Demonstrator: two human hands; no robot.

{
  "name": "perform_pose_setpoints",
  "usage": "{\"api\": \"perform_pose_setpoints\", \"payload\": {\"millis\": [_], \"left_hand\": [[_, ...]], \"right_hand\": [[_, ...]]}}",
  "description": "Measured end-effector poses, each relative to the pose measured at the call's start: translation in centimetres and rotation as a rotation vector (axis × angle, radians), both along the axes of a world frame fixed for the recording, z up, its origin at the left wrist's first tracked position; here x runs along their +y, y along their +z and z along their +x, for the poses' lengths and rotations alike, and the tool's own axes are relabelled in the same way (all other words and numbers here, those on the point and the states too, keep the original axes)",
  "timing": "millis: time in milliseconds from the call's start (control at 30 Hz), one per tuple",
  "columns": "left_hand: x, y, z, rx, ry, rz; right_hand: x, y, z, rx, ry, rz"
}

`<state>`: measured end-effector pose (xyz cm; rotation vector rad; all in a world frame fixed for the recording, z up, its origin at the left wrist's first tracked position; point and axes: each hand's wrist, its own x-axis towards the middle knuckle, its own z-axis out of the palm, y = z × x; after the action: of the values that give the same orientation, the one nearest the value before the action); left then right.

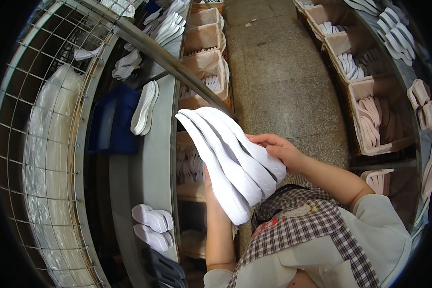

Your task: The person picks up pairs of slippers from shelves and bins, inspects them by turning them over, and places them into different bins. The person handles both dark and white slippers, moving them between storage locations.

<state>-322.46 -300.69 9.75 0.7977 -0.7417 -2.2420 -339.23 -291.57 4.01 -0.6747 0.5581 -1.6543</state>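
Several white shoe soles (225,156), stacked face to face, are held up at a slant in front of my body. My left hand (213,196) supports the stack from its left side, and its fingers are mostly hidden behind the soles. On the right edge of the stack, near its lower end, my right hand (282,152) grips with the thumb and fingers bent around the soles. To the left, a pair of white soles (145,108) lies on a grey metal bench (159,137). Nearer on that bench sit more pale soles (152,225) and dark ones (165,269).
A metal bar (177,71) slants across the bench behind the stack. Left of it are a blue crate (111,120) and a wire mesh rack (38,158). Lined baskets (224,62) flank the aisle floor (283,81); one basket (357,144) at right contains pinkish soles.
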Motion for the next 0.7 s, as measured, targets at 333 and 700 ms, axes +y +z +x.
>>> {"api": "perform_pose_setpoints", "payload": {"millis": [333,700], "left_hand": [[0.7,-0.7,0.5,-0.097,0.036,-0.099],[-3.6,-0.8,0.5,0.542,0.010,0.054]], "right_hand": [[0.9,-0.2,1.0,0.277,-0.088,-0.113],[1.7,-0.9,2.0,0.792,-0.315,-0.309]]}}
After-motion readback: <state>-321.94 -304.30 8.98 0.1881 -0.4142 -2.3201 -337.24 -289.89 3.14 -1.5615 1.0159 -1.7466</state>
